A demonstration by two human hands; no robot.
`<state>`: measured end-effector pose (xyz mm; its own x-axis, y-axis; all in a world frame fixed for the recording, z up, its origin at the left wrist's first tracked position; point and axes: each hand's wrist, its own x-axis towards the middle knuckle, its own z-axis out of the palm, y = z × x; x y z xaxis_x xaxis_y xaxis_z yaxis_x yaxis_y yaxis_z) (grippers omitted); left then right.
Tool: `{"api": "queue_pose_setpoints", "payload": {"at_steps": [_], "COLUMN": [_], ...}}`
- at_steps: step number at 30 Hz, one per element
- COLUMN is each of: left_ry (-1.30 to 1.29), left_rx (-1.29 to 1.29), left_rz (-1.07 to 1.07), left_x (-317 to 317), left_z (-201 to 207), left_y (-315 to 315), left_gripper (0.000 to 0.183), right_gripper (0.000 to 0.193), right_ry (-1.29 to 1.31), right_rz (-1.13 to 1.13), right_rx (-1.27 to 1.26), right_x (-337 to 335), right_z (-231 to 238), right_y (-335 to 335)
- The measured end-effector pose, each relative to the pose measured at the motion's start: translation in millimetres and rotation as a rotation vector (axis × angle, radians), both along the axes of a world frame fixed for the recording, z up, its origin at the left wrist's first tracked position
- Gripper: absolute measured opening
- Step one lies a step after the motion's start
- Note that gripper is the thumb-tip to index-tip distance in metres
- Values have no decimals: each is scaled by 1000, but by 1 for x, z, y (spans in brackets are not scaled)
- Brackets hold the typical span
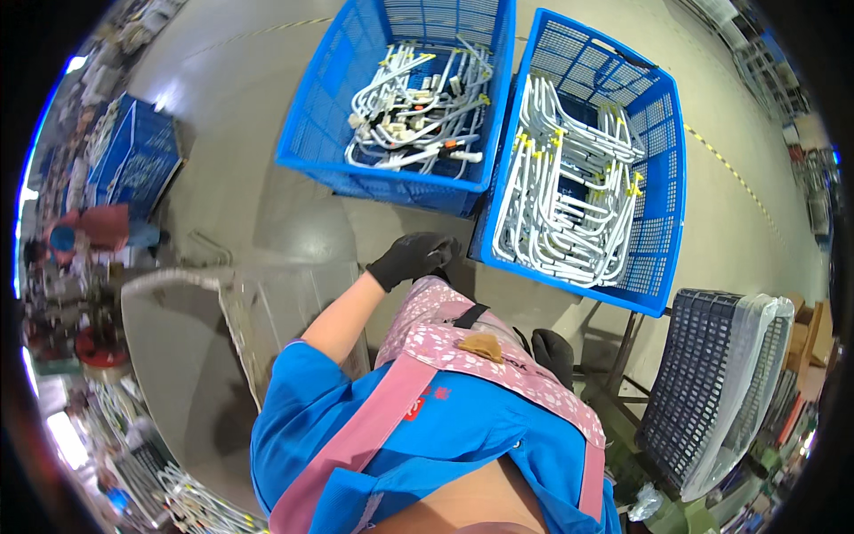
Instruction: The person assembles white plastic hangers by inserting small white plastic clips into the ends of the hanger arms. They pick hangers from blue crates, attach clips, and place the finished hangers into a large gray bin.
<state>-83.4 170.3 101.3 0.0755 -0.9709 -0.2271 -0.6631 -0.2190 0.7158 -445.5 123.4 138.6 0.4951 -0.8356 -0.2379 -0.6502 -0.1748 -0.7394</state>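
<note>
My left hand [414, 257], in a dark work glove, hangs in front of the pink flowered apron [418, 311]. Its fingers look loosely bent and apart, and nothing shows in them. Beyond it stand two blue plastic crates. The left crate [307, 147] holds a jumble of bent white tubes [405, 133] with yellow and orange bits. In the right crate [665, 209], white bent tubes [569, 214] lie stacked in rows. My right hand [552, 358], also dark-gloved, hangs beside the apron's right edge. Its fingers are mostly hidden, and neither hand touches a crate.
A dark mesh crate [694, 383] stands upright at the right, partly covered by clear plastic [752, 392]. A large grey bin [182, 356] is at my left. Farther left are another blue crate [138, 151] and a person [98, 227]. Metal legs support the right crate.
</note>
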Motion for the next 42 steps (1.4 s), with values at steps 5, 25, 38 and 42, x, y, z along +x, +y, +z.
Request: {"api": "queue_pose_setpoints", "payload": {"at_steps": [5,25,38,42], "left_ry": [95,194,-367,-207], "left_rx": [-149,768,240,221], "left_rz": [77,39,265,982], "left_x": [82,200,202,127], "left_z": [-88,-229,73,145], "left_y": [-146,-313,-157,-104], "left_gripper": [26,47,28,18], "right_gripper": [18,24,22,27], "right_ry": [-16,261,372,622], "right_rz": [-165,-679,61,324], "right_rx": [196,433,137,371], "right_x": [45,112,43,42], "right_z": [0,3,-201,-280], "right_y": [-9,-15,-174,-213]}}
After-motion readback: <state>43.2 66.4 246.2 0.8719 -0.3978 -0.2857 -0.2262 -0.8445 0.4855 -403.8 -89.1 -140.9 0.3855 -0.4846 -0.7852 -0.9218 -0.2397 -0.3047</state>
